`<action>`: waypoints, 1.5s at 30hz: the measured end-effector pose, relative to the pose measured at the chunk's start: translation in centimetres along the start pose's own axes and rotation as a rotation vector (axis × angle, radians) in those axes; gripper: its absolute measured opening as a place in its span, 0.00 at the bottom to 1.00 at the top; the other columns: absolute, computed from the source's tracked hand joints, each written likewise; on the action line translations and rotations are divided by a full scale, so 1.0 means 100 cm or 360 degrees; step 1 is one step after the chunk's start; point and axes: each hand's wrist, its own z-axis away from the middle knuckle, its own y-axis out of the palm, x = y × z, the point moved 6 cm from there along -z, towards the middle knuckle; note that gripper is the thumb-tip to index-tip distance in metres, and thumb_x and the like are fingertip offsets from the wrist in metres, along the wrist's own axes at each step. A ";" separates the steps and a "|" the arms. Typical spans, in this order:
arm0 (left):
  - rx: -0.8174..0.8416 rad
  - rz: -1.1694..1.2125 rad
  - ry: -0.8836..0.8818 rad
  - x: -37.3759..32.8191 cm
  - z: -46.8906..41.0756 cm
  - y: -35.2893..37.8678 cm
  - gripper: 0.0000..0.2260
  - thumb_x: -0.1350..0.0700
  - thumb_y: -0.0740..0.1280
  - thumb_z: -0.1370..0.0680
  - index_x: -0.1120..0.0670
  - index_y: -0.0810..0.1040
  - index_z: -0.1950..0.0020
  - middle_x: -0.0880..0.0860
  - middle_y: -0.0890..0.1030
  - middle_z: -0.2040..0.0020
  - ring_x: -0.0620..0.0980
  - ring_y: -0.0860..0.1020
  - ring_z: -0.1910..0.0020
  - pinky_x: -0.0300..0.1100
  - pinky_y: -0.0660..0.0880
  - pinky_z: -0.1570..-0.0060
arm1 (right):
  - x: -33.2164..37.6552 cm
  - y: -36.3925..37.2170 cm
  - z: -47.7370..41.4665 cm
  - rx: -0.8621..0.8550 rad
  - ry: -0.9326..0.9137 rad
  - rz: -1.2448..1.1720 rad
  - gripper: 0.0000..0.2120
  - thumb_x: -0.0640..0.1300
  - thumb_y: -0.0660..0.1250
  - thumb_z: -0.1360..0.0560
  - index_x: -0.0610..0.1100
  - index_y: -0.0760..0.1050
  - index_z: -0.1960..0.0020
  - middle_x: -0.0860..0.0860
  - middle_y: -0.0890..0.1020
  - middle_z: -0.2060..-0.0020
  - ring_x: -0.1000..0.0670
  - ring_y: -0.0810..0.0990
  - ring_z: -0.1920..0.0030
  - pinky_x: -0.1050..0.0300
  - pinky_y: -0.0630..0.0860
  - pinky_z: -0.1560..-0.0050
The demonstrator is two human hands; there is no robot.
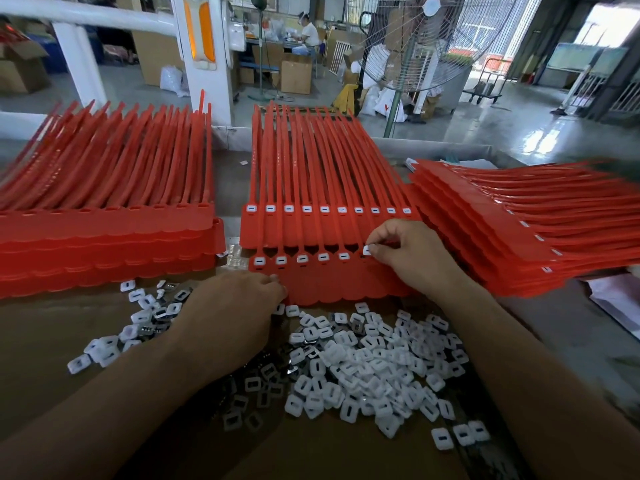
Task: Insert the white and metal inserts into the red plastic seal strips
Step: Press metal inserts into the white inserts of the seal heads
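Right hand (pixel 408 254) pinches a white insert (pixel 366 250) at the sixth socket of the near red seal strips (pixel 332 285).
Left hand (pixel 235 306) lies fingers-down at their near-left edge; can't tell whether it holds anything. Strips run near-to-far, heads near, tails far. Five sockets left of the pinch hold inserts; the row behind holds ten. Loose inserts (pixel 363 368) heap on the table (pixel 41 334) between the forearms.

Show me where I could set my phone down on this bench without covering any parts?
The bare brown cardboard below the left stack of red plastic seal strips, left of the left hand. Also the grey tabletop right of the right hand, which pinches a white insert. Between the hands it is crowded with loose white and metal inserts.
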 end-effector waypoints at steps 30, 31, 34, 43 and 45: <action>-0.0007 -0.0009 0.0021 0.001 0.000 0.000 0.18 0.55 0.55 0.24 0.47 0.68 0.35 0.44 0.72 0.37 0.43 0.70 0.38 0.39 0.70 0.41 | -0.004 0.017 -0.024 0.0249 0.0393 0.0086 0.13 0.35 0.72 0.32 0.48 0.72 0.68 0.54 0.76 0.66 0.56 0.72 0.61 0.65 0.65 0.67; -0.0007 -0.0010 0.0024 0.001 0.000 0.000 0.18 0.55 0.55 0.24 0.47 0.69 0.35 0.44 0.72 0.37 0.43 0.70 0.39 0.39 0.70 0.41 | -0.004 0.017 -0.025 0.0263 0.0415 0.0087 0.13 0.34 0.72 0.32 0.48 0.72 0.67 0.54 0.76 0.65 0.55 0.73 0.60 0.63 0.66 0.66; -0.0013 -0.0010 0.0025 0.001 0.000 0.000 0.17 0.55 0.55 0.24 0.47 0.69 0.35 0.44 0.72 0.36 0.43 0.70 0.38 0.38 0.70 0.42 | -0.002 0.018 -0.026 0.0314 0.0445 0.0120 0.12 0.34 0.71 0.31 0.47 0.72 0.66 0.52 0.76 0.64 0.52 0.74 0.56 0.60 0.68 0.59; -0.0004 -0.0026 0.0026 0.001 -0.001 0.000 0.17 0.54 0.55 0.23 0.46 0.68 0.35 0.44 0.72 0.36 0.43 0.70 0.38 0.39 0.70 0.41 | -0.007 0.014 -0.011 0.0124 0.0089 0.0167 0.13 0.40 0.70 0.29 0.52 0.69 0.65 0.59 0.73 0.65 0.61 0.70 0.63 0.68 0.64 0.66; 0.0011 -0.0030 0.0023 0.001 -0.001 0.000 0.17 0.54 0.55 0.23 0.47 0.68 0.35 0.44 0.71 0.35 0.43 0.69 0.37 0.39 0.69 0.40 | -0.010 0.014 -0.007 0.0049 0.0008 0.0133 0.13 0.41 0.70 0.29 0.53 0.68 0.65 0.60 0.74 0.64 0.60 0.71 0.60 0.71 0.64 0.64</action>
